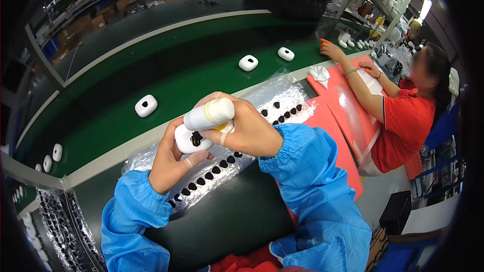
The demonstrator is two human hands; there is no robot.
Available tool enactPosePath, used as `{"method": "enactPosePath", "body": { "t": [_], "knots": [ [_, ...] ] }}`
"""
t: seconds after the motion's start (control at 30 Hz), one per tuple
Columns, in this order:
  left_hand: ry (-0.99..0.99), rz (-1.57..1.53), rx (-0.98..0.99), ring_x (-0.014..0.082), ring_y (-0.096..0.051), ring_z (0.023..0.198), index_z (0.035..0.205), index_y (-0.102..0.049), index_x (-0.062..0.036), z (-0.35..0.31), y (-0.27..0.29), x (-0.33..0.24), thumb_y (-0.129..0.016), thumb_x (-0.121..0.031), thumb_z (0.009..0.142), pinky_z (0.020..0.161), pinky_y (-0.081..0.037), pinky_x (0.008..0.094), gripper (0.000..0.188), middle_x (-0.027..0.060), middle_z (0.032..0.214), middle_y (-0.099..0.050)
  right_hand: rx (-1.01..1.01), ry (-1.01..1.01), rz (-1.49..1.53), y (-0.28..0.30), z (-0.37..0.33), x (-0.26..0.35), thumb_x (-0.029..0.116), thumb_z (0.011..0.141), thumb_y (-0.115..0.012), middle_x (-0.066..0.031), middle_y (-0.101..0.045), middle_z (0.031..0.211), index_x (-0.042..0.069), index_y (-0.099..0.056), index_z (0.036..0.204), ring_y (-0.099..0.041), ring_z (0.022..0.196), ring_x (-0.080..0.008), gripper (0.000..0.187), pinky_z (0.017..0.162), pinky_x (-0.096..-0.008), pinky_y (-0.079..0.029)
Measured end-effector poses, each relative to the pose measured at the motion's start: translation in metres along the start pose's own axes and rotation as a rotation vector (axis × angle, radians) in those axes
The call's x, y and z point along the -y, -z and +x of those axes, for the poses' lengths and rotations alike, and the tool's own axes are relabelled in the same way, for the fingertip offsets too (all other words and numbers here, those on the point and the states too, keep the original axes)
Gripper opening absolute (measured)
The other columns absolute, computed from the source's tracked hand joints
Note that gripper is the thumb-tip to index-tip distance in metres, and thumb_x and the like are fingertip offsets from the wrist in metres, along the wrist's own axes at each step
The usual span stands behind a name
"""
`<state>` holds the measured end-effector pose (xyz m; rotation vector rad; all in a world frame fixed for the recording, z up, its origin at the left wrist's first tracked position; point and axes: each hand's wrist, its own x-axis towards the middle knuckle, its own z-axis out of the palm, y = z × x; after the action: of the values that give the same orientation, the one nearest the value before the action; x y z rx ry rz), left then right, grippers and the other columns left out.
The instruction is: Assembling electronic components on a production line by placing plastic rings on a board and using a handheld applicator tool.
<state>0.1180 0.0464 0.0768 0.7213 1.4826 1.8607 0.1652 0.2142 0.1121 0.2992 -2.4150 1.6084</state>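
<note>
My left hand (169, 157) is closed around a rounded white plastic case (185, 143), tilted up over the near edge of the conveyor. A dark oval recess (196, 140) shows in its face. My right hand (249, 127) grips a thick white cylinder with a cream-coloured rounded end (212, 113), just above the case. Its thumb tip reaches the case beside the recess, where a small black piece shows. Part of the case is hidden by the cylinder and fingers. Below both hands, small black rounded pieces (208, 176) lie in a row on clear plastic film (194, 199).
A green conveyor belt (108, 78) runs past in front, carrying several white cases (146, 106). At the right a co-worker in a red shirt (411, 121) reaches over the belt beside a pink-covered table (348, 116). Plastic-wrapped strips (60, 221) lie at lower left.
</note>
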Motion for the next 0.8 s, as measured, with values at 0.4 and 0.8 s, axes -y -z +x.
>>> {"method": "enactPosePath", "body": {
  "t": [0.4, 0.8],
  "knots": [
    [0.022, 0.0, -0.025, 0.0217, -0.053, 0.098, 0.12, -0.031, -0.0035, -0.0057, 0.0006, 0.0029, -0.061, 0.001, 0.075, 0.077, -0.052, 0.0352, 0.055, 0.0114, 0.109, -0.047, 0.031, -0.008, -0.022, -0.0079, -0.0004, -0.0071, 0.004, 0.069, -0.065, -0.0178, -0.056, 0.095, -0.003, -0.05, 0.098, -0.057, 0.09, -0.0303, 0.033, 0.078, -0.0376, -0.047],
    [-0.009, 0.047, -0.046, 0.0216, -0.054, 0.099, 0.118, -0.033, -0.0043, -0.0008, 0.004, 0.0085, -0.06, 0.006, 0.073, 0.078, -0.051, 0.0348, 0.053, 0.0111, 0.108, -0.049, 0.006, -0.021, -0.037, -0.0081, 0.0018, -0.0072, 0.0, 0.068, -0.065, -0.0114, -0.059, 0.091, 0.003, -0.052, 0.099, -0.059, 0.089, -0.022, 0.033, 0.078, -0.0334, -0.048]
  ]
}}
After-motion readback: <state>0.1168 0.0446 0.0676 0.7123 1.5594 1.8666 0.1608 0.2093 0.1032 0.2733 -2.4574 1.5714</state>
